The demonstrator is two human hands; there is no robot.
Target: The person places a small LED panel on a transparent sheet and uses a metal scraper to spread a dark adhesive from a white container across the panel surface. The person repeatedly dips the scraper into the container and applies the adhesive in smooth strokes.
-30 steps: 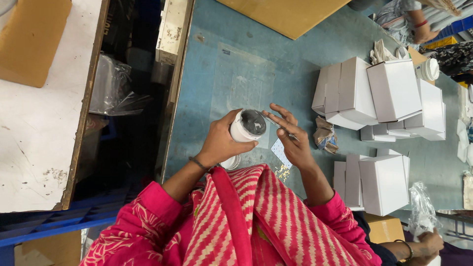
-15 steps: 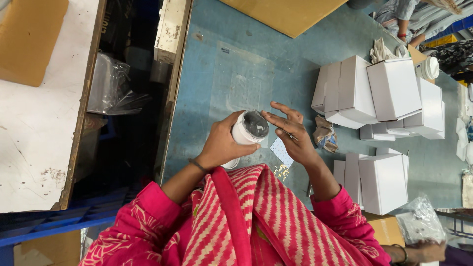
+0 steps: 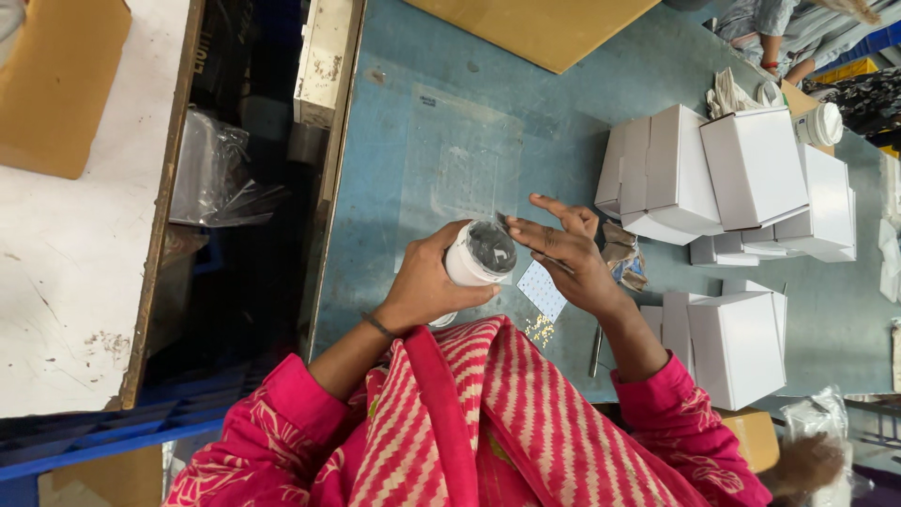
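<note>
**A:** White plastic, is that what the person holds?

**B:** Yes. In the head view, a small white round jar [image 3: 479, 253] sits in the left hand [image 3: 427, 282], held just above the blue-grey table [image 3: 413, 122]. The grip of that hand is clamped around the jar's side, fingers curled behind it and the thumb in front. The jar's dark, shiny top faces the camera.

**A:** And the other hand?

**B:** The right hand [image 3: 568, 253] meets the jar at its upper right rim. Its thumb and forefinger tips are pinched together at the edge of the dark top; whether they hold something thin there is too small to tell. The other fingers are stretched out and spread.

**A:** What lies near the hands?

**B:** Just under the right hand lies a small pale sheet dotted with rows of spots [image 3: 542, 291], and below it a little scatter of pale bits [image 3: 540, 329]. A thin metal tool [image 3: 596, 349] lies beside the right forearm. A crumpled wrapper [image 3: 624, 258] sits just right of the hand.

**A:** Farther off?

**B:** White cardboard boxes [image 3: 751, 169] are stacked at the right of the table, with more [image 3: 737, 343] nearer the person. Another white jar [image 3: 821, 122] stands behind them. A clear plastic sheet [image 3: 460, 160] lies flat on the table above the hands. At left is a worn white surface [image 3: 66, 282] with a brown cardboard piece [image 3: 56, 84]. The person wears pink sleeves and a striped pink scarf [image 3: 488, 413].
</note>
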